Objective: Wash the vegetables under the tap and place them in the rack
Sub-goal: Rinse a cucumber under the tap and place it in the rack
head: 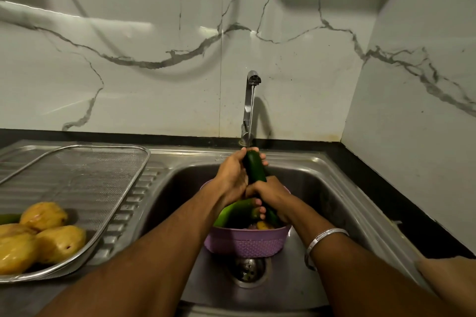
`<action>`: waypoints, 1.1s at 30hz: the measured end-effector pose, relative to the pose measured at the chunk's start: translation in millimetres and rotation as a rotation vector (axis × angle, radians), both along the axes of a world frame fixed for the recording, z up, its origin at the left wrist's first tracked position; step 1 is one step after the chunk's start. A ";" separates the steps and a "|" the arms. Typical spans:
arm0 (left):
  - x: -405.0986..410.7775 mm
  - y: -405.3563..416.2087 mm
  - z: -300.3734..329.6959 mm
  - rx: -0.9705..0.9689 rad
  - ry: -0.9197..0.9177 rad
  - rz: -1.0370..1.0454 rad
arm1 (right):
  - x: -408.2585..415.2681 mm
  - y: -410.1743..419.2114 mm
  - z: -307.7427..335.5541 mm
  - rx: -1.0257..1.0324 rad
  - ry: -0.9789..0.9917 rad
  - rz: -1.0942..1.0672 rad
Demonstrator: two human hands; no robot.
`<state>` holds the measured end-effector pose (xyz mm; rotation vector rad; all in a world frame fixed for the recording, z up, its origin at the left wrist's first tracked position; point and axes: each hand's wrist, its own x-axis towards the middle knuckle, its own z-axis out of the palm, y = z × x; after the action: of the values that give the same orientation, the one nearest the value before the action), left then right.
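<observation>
The sink (322, 188) sits in the middle of the desk (386, 183), with the tap (248, 110) at its far edge against the wall. A basket (247, 242) stands in the sink, just on the far side of the drain (248, 269), with vegetables (239, 211) in it. Above the basket, under the tap, both hands hold a cucumber (255, 167): the left hand (231, 175) farther, the right hand (270, 195) nearer. To the left, on the draining board, lies the rack (103, 188), with mangoes (43, 237) at its near left end.
</observation>
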<state>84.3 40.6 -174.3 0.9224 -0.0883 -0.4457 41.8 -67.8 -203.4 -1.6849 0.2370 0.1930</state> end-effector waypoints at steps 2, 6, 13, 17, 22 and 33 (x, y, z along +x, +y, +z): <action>2.2 5.7 -0.5 0.021 -0.046 -0.013 | 0.2 1.8 3.7 0.050 -0.003 0.012; -1.4 3.2 10.0 0.086 -0.050 0.067 | 0.7 8.1 4.3 -0.022 -0.037 0.010; 4.6 3.4 6.8 0.075 0.007 0.107 | -1.2 9.1 5.5 -0.072 -0.021 0.008; 3.7 -0.5 1.8 0.154 -0.054 0.124 | -1.4 9.0 8.1 -0.001 0.036 -0.013; 5.5 -1.0 11.1 0.204 -0.018 0.124 | 0.5 12.7 2.4 -0.107 0.003 -0.016; 2.5 -7.0 -11.4 0.639 -0.517 0.198 | -2.5 14.7 5.1 -0.064 0.063 -0.082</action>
<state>86.8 33.7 -185.7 1.6467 -0.3356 -0.0295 39.3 -53.0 -198.3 -1.7311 0.3619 0.1792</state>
